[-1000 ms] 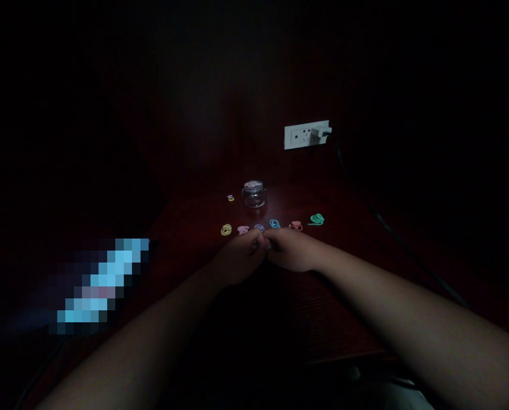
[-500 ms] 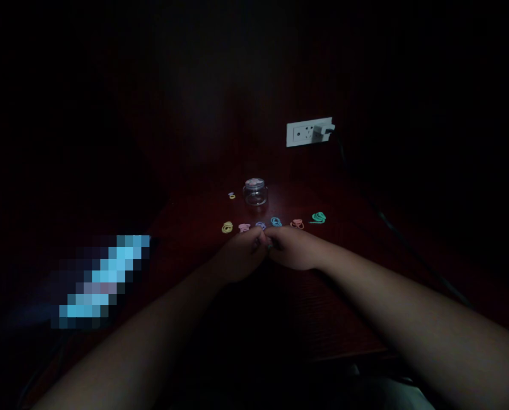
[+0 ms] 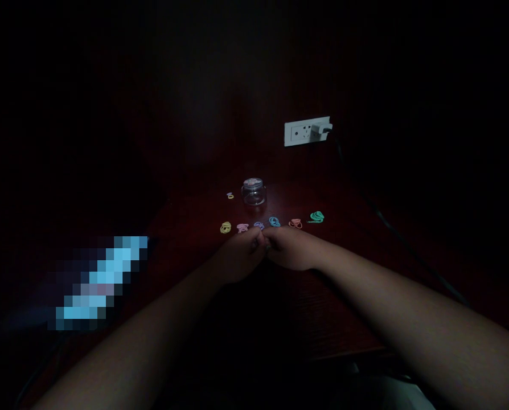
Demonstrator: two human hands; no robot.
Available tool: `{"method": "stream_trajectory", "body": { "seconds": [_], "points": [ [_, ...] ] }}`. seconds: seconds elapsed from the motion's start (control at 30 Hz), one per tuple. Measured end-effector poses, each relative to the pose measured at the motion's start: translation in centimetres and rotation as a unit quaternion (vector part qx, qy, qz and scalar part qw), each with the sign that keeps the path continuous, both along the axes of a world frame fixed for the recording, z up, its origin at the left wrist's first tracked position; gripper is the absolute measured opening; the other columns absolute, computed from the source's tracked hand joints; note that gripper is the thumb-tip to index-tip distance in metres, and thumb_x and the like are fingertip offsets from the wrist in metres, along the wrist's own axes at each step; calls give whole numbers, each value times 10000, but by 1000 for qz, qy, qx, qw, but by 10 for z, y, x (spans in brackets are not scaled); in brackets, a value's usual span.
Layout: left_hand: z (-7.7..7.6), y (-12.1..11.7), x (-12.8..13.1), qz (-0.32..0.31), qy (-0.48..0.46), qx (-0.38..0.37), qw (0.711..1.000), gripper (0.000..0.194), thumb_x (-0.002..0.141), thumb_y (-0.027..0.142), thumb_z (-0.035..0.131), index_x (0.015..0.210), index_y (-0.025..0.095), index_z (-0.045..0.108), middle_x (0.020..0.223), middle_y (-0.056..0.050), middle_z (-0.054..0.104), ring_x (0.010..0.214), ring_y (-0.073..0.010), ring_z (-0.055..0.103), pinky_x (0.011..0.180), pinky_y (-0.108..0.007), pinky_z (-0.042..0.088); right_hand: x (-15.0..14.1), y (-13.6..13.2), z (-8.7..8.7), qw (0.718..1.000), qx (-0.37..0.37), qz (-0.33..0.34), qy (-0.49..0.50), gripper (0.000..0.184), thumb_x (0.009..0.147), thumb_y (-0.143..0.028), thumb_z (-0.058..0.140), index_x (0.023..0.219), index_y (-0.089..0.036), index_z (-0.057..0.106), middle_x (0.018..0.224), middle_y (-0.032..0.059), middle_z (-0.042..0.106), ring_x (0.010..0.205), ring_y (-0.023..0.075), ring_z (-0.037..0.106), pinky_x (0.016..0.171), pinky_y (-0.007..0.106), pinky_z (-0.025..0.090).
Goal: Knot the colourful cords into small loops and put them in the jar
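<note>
My left hand [image 3: 242,257] and my right hand [image 3: 294,248] meet above the dark red table [image 3: 344,319], fingers curled and thumbs touching. A tiny pale thing may sit between the fingertips, but it is too small and dark to name. Just beyond my hands lies a row of small bunched bands, like hair ties: yellow [image 3: 225,228], pink [image 3: 242,228], purple [image 3: 258,226], blue [image 3: 274,221], orange [image 3: 295,223] and green [image 3: 316,217]. My knuckles partly cover the purple bunch. Behind the row a lidded clear jar [image 3: 254,193] stands upright.
Left of the jar lie small purple and yellow bands [image 3: 230,196]. A lit, pixelated screen [image 3: 105,279] is on the left. A white wall socket [image 3: 307,132] with a plug is at the back, and a dark cable [image 3: 421,262] runs down the right side.
The whole view has shifted slightly, so objects appear a little further left. My hands remain together in nearly the same pose.
</note>
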State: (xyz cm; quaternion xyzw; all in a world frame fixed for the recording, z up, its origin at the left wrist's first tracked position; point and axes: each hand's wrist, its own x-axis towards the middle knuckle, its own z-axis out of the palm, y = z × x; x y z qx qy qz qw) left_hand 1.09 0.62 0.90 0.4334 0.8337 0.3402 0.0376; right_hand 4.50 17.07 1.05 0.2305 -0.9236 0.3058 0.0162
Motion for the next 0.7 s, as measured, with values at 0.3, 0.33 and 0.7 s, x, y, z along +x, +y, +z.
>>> {"method": "stream_trajectory", "body": {
  "seconds": [0.3, 0.33, 0.7],
  "points": [
    [0, 0, 1, 9, 18, -22, 1000, 216, 876, 313, 355, 723, 175, 422, 691, 18, 489, 628, -114, 445, 581, -245, 346, -1, 0, 0, 1000, 22, 4, -2, 241, 716, -121, 466, 906, -198, 593, 894, 28, 646, 766, 138, 569, 651, 225, 383],
    [0, 0, 1, 8, 17, -23, 1000, 214, 875, 314, 356, 725, 175, 421, 691, 19, 490, 623, -113, 445, 575, -244, 344, -1, 0, 0, 1000, 23, 4, -3, 240, 718, -123, 467, 907, -198, 593, 895, 29, 647, 767, 138, 569, 652, 226, 383],
    [3, -1, 2, 3, 10, -36, 999, 228, 881, 343, 355, 749, 174, 433, 734, 8, 522, 652, -120, 477, 594, -249, 361, 2, 0, 4, 999, 42, 0, -13, 232, 742, -151, 474, 934, -196, 596, 896, 30, 653, 763, 136, 578, 639, 226, 390]
  ]
}}
